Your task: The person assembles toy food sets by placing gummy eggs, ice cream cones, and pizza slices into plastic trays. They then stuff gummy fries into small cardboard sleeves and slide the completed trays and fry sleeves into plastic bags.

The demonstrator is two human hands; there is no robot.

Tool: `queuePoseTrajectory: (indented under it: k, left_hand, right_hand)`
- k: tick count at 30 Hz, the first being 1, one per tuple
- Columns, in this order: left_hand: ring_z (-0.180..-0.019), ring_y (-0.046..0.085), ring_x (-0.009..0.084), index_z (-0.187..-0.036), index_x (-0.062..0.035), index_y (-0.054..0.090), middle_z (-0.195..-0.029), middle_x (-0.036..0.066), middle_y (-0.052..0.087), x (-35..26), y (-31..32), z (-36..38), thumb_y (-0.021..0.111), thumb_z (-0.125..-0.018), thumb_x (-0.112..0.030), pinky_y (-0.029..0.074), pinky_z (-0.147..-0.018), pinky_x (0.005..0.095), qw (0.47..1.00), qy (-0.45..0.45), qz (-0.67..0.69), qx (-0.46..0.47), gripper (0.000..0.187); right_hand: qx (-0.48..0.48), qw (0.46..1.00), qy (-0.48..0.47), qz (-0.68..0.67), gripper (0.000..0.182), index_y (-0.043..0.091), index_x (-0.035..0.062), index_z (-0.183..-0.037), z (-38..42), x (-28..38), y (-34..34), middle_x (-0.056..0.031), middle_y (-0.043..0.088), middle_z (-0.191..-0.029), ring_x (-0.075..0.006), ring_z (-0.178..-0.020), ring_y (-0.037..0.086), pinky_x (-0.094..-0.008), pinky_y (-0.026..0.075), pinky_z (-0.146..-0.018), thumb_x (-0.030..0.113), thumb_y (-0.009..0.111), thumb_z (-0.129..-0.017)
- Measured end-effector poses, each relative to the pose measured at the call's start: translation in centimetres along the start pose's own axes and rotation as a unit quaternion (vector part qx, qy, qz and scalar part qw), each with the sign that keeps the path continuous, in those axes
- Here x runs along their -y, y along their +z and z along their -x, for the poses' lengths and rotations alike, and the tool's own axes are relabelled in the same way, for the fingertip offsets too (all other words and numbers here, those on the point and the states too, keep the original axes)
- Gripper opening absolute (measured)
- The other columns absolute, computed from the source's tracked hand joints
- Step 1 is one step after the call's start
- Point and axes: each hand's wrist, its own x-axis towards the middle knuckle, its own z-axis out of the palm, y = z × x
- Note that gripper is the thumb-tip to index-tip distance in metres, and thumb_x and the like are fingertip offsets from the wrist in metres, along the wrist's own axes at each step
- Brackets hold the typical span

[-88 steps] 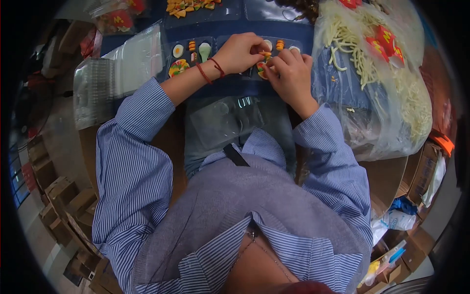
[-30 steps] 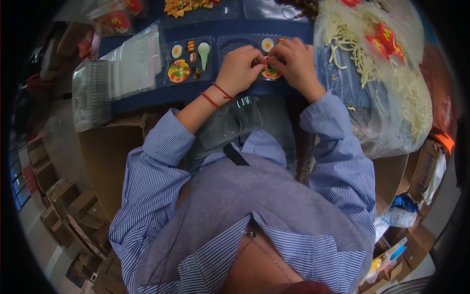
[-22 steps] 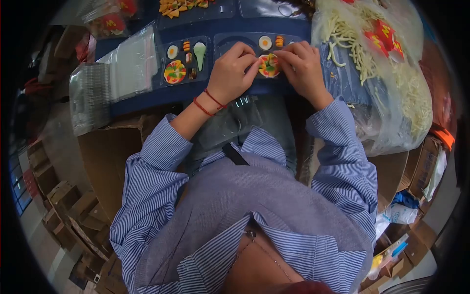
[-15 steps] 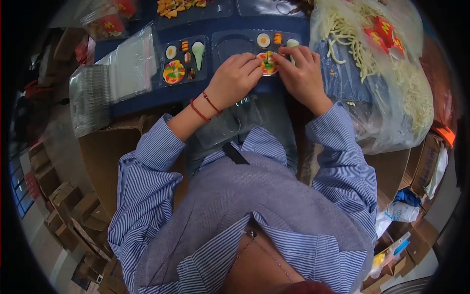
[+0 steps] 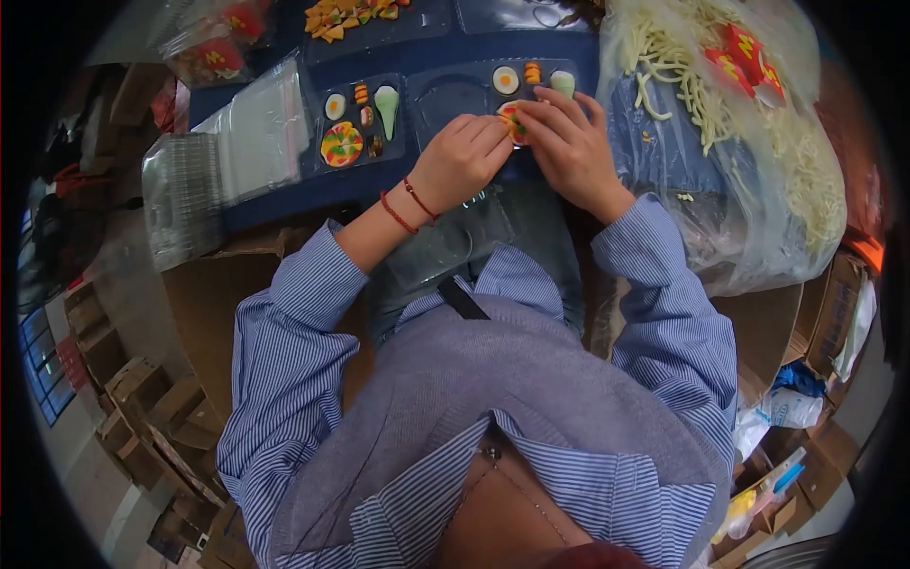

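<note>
A small toy pizza [image 5: 510,116], with red, yellow and green on top, lies at the lower part of a clear plastic tray [image 5: 436,78]. My left hand [image 5: 466,152] has its fingers curled together at the pizza's left edge. From the right, my right hand [image 5: 572,150] pinches the pizza, and its fingers cover much of it. Above the hands in the same tray are a toy fried egg [image 5: 505,80], a small layered orange piece [image 5: 533,72] and a pale green cone-shaped piece [image 5: 562,83], partly hidden by my right fingers.
A filled tray on the left holds another toy pizza [image 5: 341,144], egg and green cone [image 5: 387,112]. Stacked clear trays [image 5: 180,194] and plastic sleeves [image 5: 254,133] lie farther left. At right, a plastic bag [image 5: 758,190] holds pale strips and red boxes [image 5: 744,59]. Triangular pieces [image 5: 341,17] lie behind.
My right fingers have shifted slightly down and left over the toy pizza, which is now more covered. The whole view has moved a little.
</note>
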Motion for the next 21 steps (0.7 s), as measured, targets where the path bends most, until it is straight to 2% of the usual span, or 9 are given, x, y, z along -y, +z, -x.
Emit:
queuePoseTrajectory:
  k: [2, 5, 7, 10, 12, 13, 15, 16, 21]
  left_hand:
    - [-0.098, 0.065, 0.0253, -0.096, -0.0001, 0.066, -0.102, 0.011, 0.066, -0.4, 0.1, -0.1, 0.066, -0.079, -0.007, 0.052, -0.082, 0.0342, 1.0, -0.008, -0.015, -0.002, 0.019]
    - [-0.101, 0.065, 0.026, -0.096, 0.0, 0.065, -0.105, 0.012, 0.066, -1.1, 0.0, -0.1, 0.067, -0.081, -0.007, 0.052, -0.085, 0.0349, 0.998, -0.056, 0.038, -0.019, 0.016]
    - [-0.107, 0.062, 0.0279, -0.092, -0.0004, 0.062, -0.107, 0.013, 0.066, -1.5, -0.5, -0.2, 0.061, -0.083, -0.01, 0.05, -0.089, 0.0371, 0.992, -0.095, 0.06, -0.05, 0.013]
    - [-0.109, 0.061, 0.0277, -0.091, -0.0002, 0.061, -0.108, 0.013, 0.065, -1.5, -0.2, 0.5, 0.062, -0.084, -0.01, 0.049, -0.092, 0.0373, 0.997, -0.073, 0.013, -0.024, 0.012]
    - [-0.109, 0.061, 0.0275, -0.091, 0.0, 0.062, -0.108, 0.013, 0.065, -1.5, -0.4, 0.2, 0.064, -0.082, -0.009, 0.05, -0.092, 0.0372, 0.998, -0.056, 0.013, -0.031, 0.013]
    - [-0.11, 0.061, 0.0272, -0.09, 0.0002, 0.062, -0.108, 0.013, 0.066, -1.5, -0.5, 0.0, 0.067, -0.081, -0.008, 0.051, -0.091, 0.0372, 0.998, -0.039, 0.013, -0.037, 0.013]
    - [-0.11, 0.061, 0.0271, -0.09, 0.0, 0.061, -0.108, 0.014, 0.065, -1.4, -0.1, 0.5, 0.063, -0.08, -0.009, 0.05, -0.093, 0.0378, 0.999, -0.028, 0.008, -0.024, 0.013]
    - [-0.111, 0.06, 0.0269, -0.089, -0.0002, 0.06, -0.107, 0.014, 0.064, -1.4, 0.1, 0.7, 0.06, -0.08, -0.009, 0.049, -0.096, 0.0384, 1.0, -0.018, 0.004, -0.013, 0.013]
    - [-0.108, 0.061, 0.0266, -0.086, -0.0008, 0.059, -0.102, 0.013, 0.064, -1.3, 0.3, 0.7, 0.058, -0.078, -0.009, 0.049, -0.095, 0.0377, 1.0, -0.011, 0.001, -0.008, 0.011]
  right_hand:
    - [0.001, 1.0, 0.005, 0.015, 0.031, 0.067, 0.0117, -0.113, 0.2, 0.2, -0.5, -0.0018, 0.062, -0.118, -0.0213, -0.125, 0.051, -0.0496, 0.029, -0.105, 0.011, 0.066, -0.082]
    - [-0.002, 1.0, 0.019, 0.021, 0.031, 0.066, 0.0125, -0.112, 0.7, 0.3, -1.4, -0.0012, 0.064, -0.116, -0.0211, -0.123, 0.053, -0.0479, 0.029, -0.106, 0.008, 0.066, -0.082]
    - [-0.005, 1.0, 0.025, 0.009, 0.03, 0.066, 0.0133, -0.112, 1.0, 0.2, -1.4, -0.0009, 0.064, -0.117, -0.0212, -0.123, 0.053, -0.0462, 0.029, -0.107, 0.006, 0.066, -0.082]
    - [-0.037, 0.999, 0.02, -0.016, 0.024, 0.069, 0.0125, -0.103, 1.2, 0.2, -0.9, 0.0012, 0.065, -0.107, -0.0181, -0.114, 0.056, -0.0476, 0.033, -0.101, 0.012, 0.07, -0.079]
    - [-0.042, 0.996, 0.07, -0.034, 0.018, 0.069, 0.0125, -0.095, 0.6, 0.6, -0.3, 0.0025, 0.064, -0.098, -0.0172, -0.104, 0.057, -0.0444, 0.036, -0.094, 0.017, 0.072, -0.078]
    - [-0.043, 0.996, 0.071, -0.034, 0.018, 0.069, 0.0125, -0.095, 0.3, 0.7, -0.3, 0.0025, 0.064, -0.098, -0.0172, -0.104, 0.057, -0.0444, 0.036, -0.094, 0.017, 0.072, -0.078]
    - [-0.029, 0.998, 0.056, 0.007, 0.01, 0.068, 0.0136, -0.086, -0.4, 0.9, -0.4, 0.0016, 0.06, -0.093, -0.0194, -0.097, 0.056, -0.0403, 0.036, -0.088, 0.015, 0.071, -0.077]
    - [-0.029, 0.998, 0.055, 0.007, 0.01, 0.068, 0.0136, -0.086, -0.7, 1.0, -0.3, 0.0016, 0.06, -0.093, -0.0194, -0.097, 0.056, -0.0403, 0.036, -0.088, 0.015, 0.071, -0.077]
    - [0.025, 0.985, -0.076, 0.15, 0.014, 0.06, 0.0097, -0.085, -1.1, 1.0, 0.3, -0.0026, 0.057, -0.092, -0.0197, -0.099, 0.056, -0.0403, 0.037, -0.089, 0.015, 0.067, -0.074]
